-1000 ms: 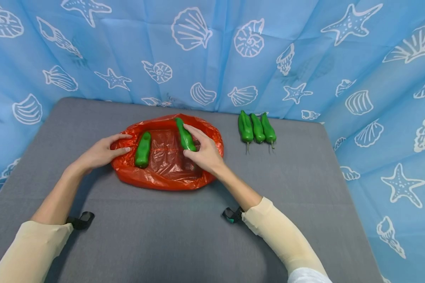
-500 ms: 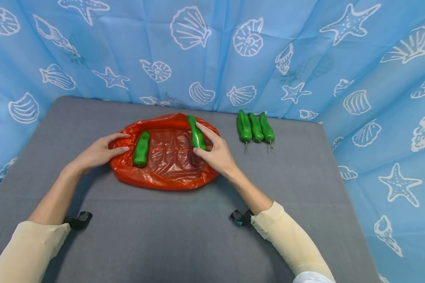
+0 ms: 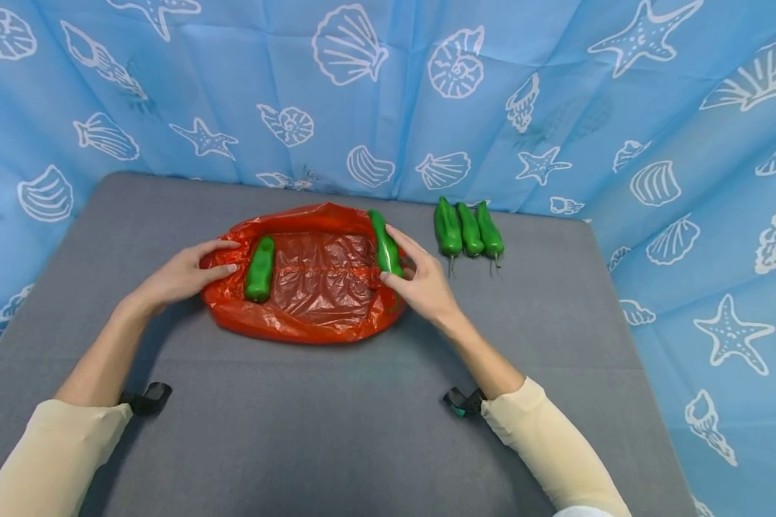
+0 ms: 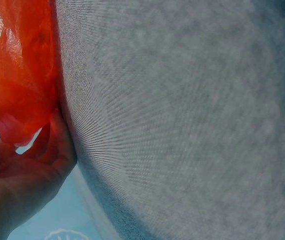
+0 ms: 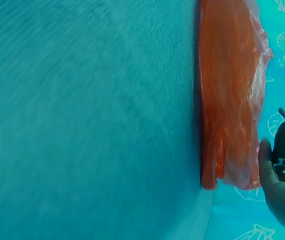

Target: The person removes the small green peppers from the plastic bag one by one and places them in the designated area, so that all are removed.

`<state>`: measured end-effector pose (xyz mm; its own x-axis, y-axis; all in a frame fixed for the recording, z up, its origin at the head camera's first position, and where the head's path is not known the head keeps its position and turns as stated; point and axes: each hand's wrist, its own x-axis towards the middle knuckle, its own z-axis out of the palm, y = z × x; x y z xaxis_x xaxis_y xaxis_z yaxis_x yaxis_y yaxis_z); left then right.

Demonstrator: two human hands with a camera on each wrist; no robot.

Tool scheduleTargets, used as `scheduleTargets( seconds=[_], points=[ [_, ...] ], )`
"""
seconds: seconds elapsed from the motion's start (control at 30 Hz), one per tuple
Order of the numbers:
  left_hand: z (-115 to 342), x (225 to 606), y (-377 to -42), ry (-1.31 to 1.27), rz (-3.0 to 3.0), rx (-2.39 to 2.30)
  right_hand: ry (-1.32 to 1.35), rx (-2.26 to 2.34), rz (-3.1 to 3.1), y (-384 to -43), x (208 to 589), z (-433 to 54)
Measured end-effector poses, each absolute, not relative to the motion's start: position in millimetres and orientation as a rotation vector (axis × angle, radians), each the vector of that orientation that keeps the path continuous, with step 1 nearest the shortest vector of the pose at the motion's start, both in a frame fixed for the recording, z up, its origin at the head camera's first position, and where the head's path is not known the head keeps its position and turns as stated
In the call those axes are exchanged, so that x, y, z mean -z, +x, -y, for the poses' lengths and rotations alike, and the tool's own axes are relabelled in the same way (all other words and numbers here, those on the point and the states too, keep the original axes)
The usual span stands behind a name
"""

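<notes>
Gripping a green pepper (image 3: pixel 386 244) between the thumb and fingers of the right hand (image 3: pixel 423 280), with the broad end toward the person and the narrow end pointing away. Showing its stem in the right wrist view, held higher than the rim of a red plastic bag (image 3: pixel 317 330). Positioned over the right end of that bag (impossible to tell whether touching the plastic). Probably light and fairly firm, with a glossy skin apt to slip a little; best taken around the broad part, without a hard squeeze, to avoid bruising. Better not lifted by the thin stem, likely to snap.

Holding the bag's left end with the left hand (image 3: pixel 177 276), with thumb and index finger a little apart over the rim and other fingers seemingly bent around the outside. Thin, soft and crinkled, so liable to sag or shift at a tug; best steadied by a gathered fold rather than a single layer, to avoid tearing.

Inside the bag, near the left hand: a second green pepper (image 3: pixel 260 269), lying well apart from the held one.

Beyond the bag's right end: three green peppers (image 3: pixel 470 230) side by side on the grey table (image 3: pixel 336 431), with stems toward the person (close-set, so leaving little room for fingers between).

Farthest out: a blue curtain (image 3: pixel 401 122) printed with white shells and starfish.
</notes>
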<state>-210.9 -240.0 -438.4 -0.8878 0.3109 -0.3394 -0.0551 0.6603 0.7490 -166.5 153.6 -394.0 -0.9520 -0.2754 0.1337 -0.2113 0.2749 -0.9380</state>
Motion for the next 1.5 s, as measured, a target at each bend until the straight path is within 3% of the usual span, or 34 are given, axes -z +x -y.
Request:
scheduleTargets(
  seconds=[0.27,0.6,0.93,1.17,1.5],
  points=[
    [249,437,-204,0.208,-2.450,-1.073,-0.424,1.744,-2.469,-157,391,-164],
    [247,440,-202,0.202,-2.427,-1.072,-0.358,1.720,-2.543,-160,430,-203],
    [243,439,-204,0.209,-2.435,-1.074,-0.314,1.664,-2.585,-148,430,-229],
    [243,438,-206,0.223,-2.434,-1.084,-0.308,1.619,-2.598,-133,399,-229],
    [242,438,-209,0.225,-2.430,-1.097,-0.305,1.596,-2.607,-126,404,-249]
  ],
)
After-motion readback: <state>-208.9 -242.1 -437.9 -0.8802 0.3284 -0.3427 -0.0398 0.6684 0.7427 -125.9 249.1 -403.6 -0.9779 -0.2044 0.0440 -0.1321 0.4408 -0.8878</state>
